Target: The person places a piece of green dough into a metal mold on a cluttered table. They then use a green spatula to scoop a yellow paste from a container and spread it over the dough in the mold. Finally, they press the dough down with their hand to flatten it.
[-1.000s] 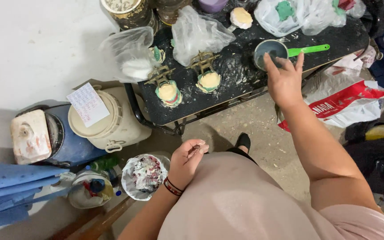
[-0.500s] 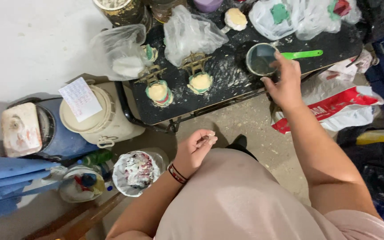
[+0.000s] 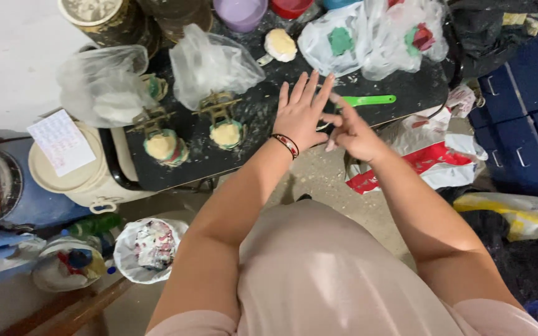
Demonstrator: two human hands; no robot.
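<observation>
Nearest to me, both of my hands were raised together over the near edge of the dark table [image 3: 175, 177]. My left hand [image 3: 300, 115] was spread flat with its fingers fanned wide and held nothing; a red and black bracelet [image 3: 286, 144] sat on its wrist. My right hand [image 3: 353, 134] was loosely open, its fingertips touching the left hand's fingers, and it gripped nothing either. Just behind them lay a green-handled scoop [image 3: 368, 99], its bowl hidden by my hands. To the left on the table stood two small moulds filled with pale dough [image 3: 225, 132], and beyond them were clear plastic bags [image 3: 210, 62]. At the far edge sat a round dough ball [image 3: 280, 45] and a purple bowl [image 3: 241, 12].
</observation>
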